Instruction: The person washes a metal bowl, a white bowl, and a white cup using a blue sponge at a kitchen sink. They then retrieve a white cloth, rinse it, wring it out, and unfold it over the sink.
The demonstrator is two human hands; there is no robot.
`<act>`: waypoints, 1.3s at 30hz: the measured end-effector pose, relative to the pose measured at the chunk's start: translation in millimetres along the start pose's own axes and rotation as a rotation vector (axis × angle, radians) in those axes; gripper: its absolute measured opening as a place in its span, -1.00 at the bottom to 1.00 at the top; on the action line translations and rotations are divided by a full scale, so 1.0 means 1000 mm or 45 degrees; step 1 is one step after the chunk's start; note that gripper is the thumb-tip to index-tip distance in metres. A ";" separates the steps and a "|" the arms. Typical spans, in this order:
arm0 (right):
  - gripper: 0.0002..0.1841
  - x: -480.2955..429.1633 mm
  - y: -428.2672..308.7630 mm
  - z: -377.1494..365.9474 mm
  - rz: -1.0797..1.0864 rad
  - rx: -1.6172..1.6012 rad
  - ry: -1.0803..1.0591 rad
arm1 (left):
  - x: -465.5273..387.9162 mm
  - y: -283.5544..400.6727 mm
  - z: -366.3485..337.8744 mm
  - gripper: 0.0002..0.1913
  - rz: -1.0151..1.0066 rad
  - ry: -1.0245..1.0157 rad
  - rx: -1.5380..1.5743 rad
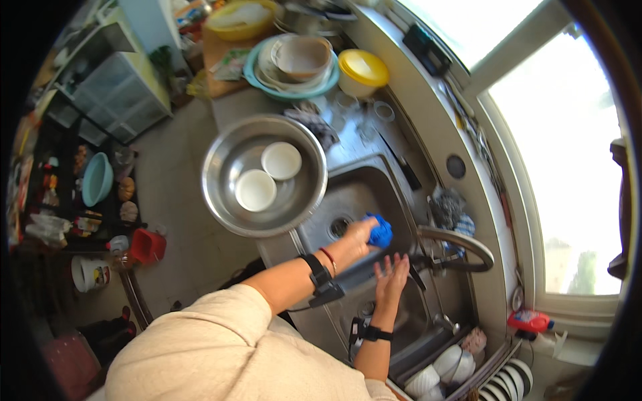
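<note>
A crumpled blue cloth (381, 231) is in the grip of my left hand (357, 239), above the far sink basin (346, 195) and close to its drain. My right hand (392, 280) holds nothing. Its palm is turned up with the fingers apart, near the divider and the near basin (406, 321). The curved faucet (466, 245) stands just right of both hands. At the upper left of the sink, a large stainless steel bowl (215, 200) holds two white bowls, one (256, 190) beside the other (282, 161).
Stacked dishes sit in a light-blue basin (251, 75) beside a yellow-lidded container (362, 70). A dark-handled knife (409, 173) lies along the counter's back edge. White bowls (451, 363) and plates (509, 381) occupy a rack at lower right. A red bottle (529, 321) stands by the window.
</note>
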State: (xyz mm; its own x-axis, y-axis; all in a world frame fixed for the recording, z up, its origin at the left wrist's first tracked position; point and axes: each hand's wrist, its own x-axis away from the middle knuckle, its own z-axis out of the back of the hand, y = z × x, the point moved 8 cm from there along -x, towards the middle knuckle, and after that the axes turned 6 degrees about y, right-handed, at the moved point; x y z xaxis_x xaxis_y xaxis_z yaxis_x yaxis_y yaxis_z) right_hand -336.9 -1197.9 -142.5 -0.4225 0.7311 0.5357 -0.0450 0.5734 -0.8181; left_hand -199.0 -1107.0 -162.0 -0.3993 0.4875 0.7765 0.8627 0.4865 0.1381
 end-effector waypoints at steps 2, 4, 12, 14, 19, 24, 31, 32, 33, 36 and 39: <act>-0.30 0.024 0.014 -0.061 -0.229 -0.417 -0.496 | 0.017 -0.008 -0.010 -0.84 0.179 -0.170 -0.235; -0.30 0.033 0.000 -0.100 -0.209 -0.684 -0.812 | 0.017 -0.024 -0.013 -0.80 0.342 -0.379 -0.240; -0.80 -0.003 -0.036 -0.117 0.817 0.685 -0.732 | 0.085 0.004 -0.011 -0.78 0.310 -0.431 -1.037; -0.73 -0.038 -0.021 -0.114 0.609 1.068 -0.679 | 0.083 -0.001 -0.010 -0.85 0.304 -0.480 -1.208; -0.36 0.005 -0.058 -0.105 0.702 0.341 -0.703 | 0.072 -0.009 -0.011 -0.85 0.373 -0.569 -0.827; -0.31 0.023 -0.044 -0.085 0.198 -0.389 -1.093 | 0.084 -0.036 -0.009 -0.74 0.995 -0.463 -0.488; -0.65 0.008 -0.049 -0.096 0.088 -0.032 -0.796 | 0.086 -0.048 0.005 -0.80 1.011 -0.458 -0.856; -0.71 0.012 -0.047 -0.102 0.137 0.160 -0.750 | 0.073 -0.037 0.011 -0.82 0.732 -0.430 -1.184; -0.75 0.000 -0.041 -0.103 0.205 0.324 -0.759 | 0.061 -0.026 0.006 -0.84 0.438 -0.414 -1.513; -0.73 -0.019 -0.012 -0.110 0.188 0.412 -0.626 | 0.046 -0.006 -0.012 -0.87 -0.623 -0.414 -2.449; -0.74 -0.106 0.027 -0.072 0.498 0.928 -0.344 | 0.057 -0.018 -0.026 -0.78 -1.160 -0.298 -2.651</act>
State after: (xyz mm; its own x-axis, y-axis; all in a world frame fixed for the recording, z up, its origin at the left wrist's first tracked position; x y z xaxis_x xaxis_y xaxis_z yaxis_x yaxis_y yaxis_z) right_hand -228.2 -1233.6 -206.1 -0.7251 0.6603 0.1956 -0.3808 -0.1478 -0.9128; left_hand -229.0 -1106.8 -103.7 -0.6248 0.7713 0.1212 -0.5388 -0.5384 0.6479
